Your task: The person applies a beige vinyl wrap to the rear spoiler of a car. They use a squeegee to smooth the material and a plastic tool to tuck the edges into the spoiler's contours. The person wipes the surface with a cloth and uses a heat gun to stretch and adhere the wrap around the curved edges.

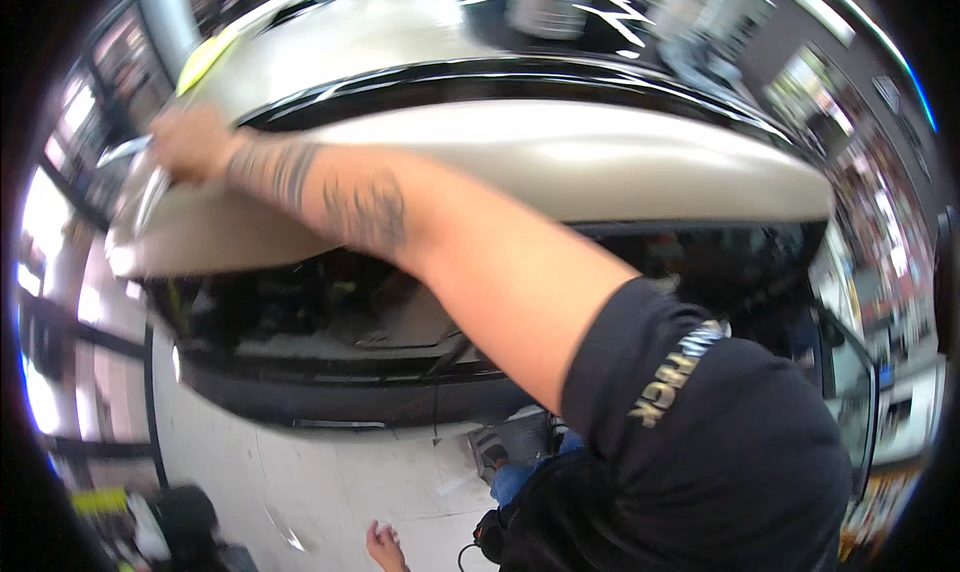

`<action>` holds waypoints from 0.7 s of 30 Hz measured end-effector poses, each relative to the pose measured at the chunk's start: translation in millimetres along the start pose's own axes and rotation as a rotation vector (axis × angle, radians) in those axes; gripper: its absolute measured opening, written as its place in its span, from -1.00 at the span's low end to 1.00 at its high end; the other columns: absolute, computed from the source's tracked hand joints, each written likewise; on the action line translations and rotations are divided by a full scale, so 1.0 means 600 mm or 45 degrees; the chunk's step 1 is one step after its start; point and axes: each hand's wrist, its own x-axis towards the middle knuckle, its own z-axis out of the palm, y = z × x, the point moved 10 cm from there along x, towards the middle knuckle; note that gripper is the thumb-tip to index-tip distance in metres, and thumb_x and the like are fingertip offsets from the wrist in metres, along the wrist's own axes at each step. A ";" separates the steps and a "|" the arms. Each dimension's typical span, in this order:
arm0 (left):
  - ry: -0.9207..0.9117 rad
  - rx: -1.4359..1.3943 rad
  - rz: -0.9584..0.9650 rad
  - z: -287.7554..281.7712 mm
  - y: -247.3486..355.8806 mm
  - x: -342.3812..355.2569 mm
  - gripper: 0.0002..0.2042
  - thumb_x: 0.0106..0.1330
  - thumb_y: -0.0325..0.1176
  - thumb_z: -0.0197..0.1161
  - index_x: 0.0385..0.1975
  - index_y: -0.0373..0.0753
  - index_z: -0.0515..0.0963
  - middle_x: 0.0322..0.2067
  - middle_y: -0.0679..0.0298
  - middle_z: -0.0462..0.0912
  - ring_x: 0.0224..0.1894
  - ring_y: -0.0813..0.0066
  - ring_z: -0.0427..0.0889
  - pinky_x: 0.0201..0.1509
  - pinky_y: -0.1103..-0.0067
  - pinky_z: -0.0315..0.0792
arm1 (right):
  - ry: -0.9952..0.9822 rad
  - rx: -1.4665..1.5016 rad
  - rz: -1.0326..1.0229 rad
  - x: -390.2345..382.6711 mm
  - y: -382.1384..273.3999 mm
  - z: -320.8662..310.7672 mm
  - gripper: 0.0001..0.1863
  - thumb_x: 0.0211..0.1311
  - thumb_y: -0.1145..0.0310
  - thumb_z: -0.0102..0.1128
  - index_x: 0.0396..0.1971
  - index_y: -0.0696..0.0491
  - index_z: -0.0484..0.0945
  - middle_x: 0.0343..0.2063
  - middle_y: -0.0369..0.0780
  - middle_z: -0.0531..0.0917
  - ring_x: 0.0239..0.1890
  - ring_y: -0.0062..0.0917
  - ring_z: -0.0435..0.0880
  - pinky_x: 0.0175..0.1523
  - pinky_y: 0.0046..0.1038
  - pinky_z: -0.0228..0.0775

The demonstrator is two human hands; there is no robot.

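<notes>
My right hand (190, 144) reaches across to the upper left, blurred, with its fingers closed on a thin pale object (125, 151) at the end of a vehicle's beige upper panel (580, 162). My tattooed forearm crosses that panel and the dark glass (260, 322) below it. A yellow item (203, 62) lies on the beige roof above my hand. My left hand (385, 546) hangs low over the pale floor, fingers apart and loosely curled, holding nothing.
A stepped grey platform (488, 442) is under the vehicle's rear, by my foot. Glazed frames (95, 342) line the left. Dark and yellow items (175, 522) sit at lower left. A white container (545, 7) stands beyond the roof edge. Crowded shelving (880, 222) runs along the right.
</notes>
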 end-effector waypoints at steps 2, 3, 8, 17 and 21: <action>-0.180 0.265 0.329 0.140 0.255 0.048 -0.66 0.34 -0.40 0.02 0.08 -0.37 0.43 -0.21 0.16 0.56 -0.30 0.42 0.60 -0.29 0.56 0.55 | 0.433 0.597 0.379 -0.086 0.003 -0.125 -0.86 0.21 0.32 0.08 -0.40 0.07 0.50 -0.40 -0.05 0.57 -0.30 -0.09 0.59 -0.21 -0.12 0.41; -0.199 0.260 0.558 0.194 0.385 0.043 -0.69 0.34 -0.48 0.04 0.06 -0.37 0.45 -0.38 0.25 0.58 -0.37 0.53 0.59 -0.31 0.58 0.50 | 0.499 0.711 0.405 -0.123 -0.028 -0.232 -0.86 0.24 0.35 0.05 -0.39 0.11 0.48 -0.42 -0.03 0.56 -0.32 -0.07 0.57 -0.23 -0.13 0.38; -0.593 0.303 1.434 0.490 0.919 -0.140 -0.80 0.37 -0.49 0.04 -0.12 -0.41 0.52 -0.54 0.23 0.53 -0.50 0.55 0.46 -0.34 0.59 0.41 | 0.479 0.601 0.517 -0.391 0.002 -0.555 -0.65 0.25 0.48 -0.17 -0.03 0.20 0.49 -0.65 -0.22 0.40 -0.59 -0.54 0.44 -0.39 -0.39 0.35; -0.404 0.776 2.132 1.117 1.353 -0.441 -0.59 0.25 -0.05 0.19 -0.21 -0.33 0.62 -0.30 -0.07 0.67 -0.17 0.00 0.67 -0.09 0.29 0.50 | 0.870 0.043 1.017 -0.717 0.298 -0.896 -0.76 0.38 0.25 0.03 -0.37 0.12 0.52 -0.72 -0.24 0.46 -0.67 -0.59 0.44 -0.54 -0.48 0.23; -0.313 1.539 1.788 1.280 1.353 -0.427 -0.47 0.22 -0.04 0.20 0.11 -0.24 0.46 0.09 0.00 0.53 0.15 -0.04 0.49 0.19 0.10 0.31 | 0.820 0.051 0.908 -0.712 0.332 -0.904 -0.71 0.41 0.24 -0.02 -0.40 0.14 0.50 -0.60 -0.04 0.53 -0.55 -0.23 0.55 -0.41 -0.30 0.34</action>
